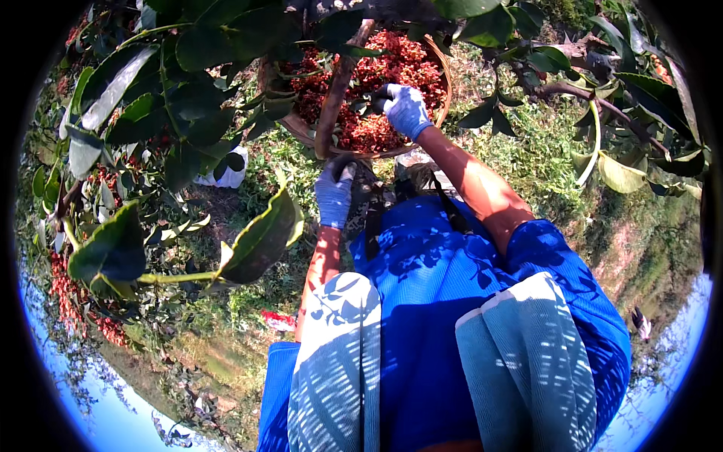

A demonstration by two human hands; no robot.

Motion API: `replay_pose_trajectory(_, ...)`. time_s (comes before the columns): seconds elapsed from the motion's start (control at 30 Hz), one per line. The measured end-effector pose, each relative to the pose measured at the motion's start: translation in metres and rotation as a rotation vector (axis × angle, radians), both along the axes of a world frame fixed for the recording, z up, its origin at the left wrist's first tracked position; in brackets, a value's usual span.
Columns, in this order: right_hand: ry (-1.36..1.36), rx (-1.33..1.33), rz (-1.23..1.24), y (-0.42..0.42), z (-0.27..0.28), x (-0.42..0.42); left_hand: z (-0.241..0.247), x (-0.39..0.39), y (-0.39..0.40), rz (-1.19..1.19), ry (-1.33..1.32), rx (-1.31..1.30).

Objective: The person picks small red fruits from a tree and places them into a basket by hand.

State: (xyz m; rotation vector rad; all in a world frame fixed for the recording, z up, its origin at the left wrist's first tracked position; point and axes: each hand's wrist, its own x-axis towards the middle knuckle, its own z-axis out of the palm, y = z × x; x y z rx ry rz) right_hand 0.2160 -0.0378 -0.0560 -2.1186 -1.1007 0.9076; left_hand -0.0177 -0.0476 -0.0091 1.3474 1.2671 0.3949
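Observation:
A round wicker basket with a thick wooden handle is heaped with clusters of small red berries that look like Sichuan peppercorns. My right hand, in a grey-blue glove with dark-coated fingertips, hovers over or touches the heap. Its fingertips are bunched beside some green leaves among the berries. I cannot tell whether they pinch anything. My left hand, gloved alike, is at the near rim, just below the handle's foot. Its dark fingers are curled there, and whether they grip the rim is hidden.
Leafy branches hang across the basket's far left side. A large leaf juts close to my left forearm. A thorny-looking branch reaches in at right. Red berry clusters hang at left. A white bag lies in the grass.

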Motion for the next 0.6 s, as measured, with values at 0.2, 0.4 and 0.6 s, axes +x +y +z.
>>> replay_pose_trajectory(0.2, 0.096, 0.172, 0.1, -0.053, 0.017, 0.029, -0.023, 0.028, 0.009, -0.081, 0.007, 0.133)
replay_pose_trajectory(0.4, -0.284, -0.521, 0.616, -0.108, 0.046, 0.059, 0.001, 0.042, 0.013, -0.125, 0.115, 0.319)
replay_pose_trajectory(0.6, -0.114, -0.023, 0.13, -0.036, 0.008, 0.007, 0.013, 0.021, 0.007, 0.06, 0.1, 0.302)
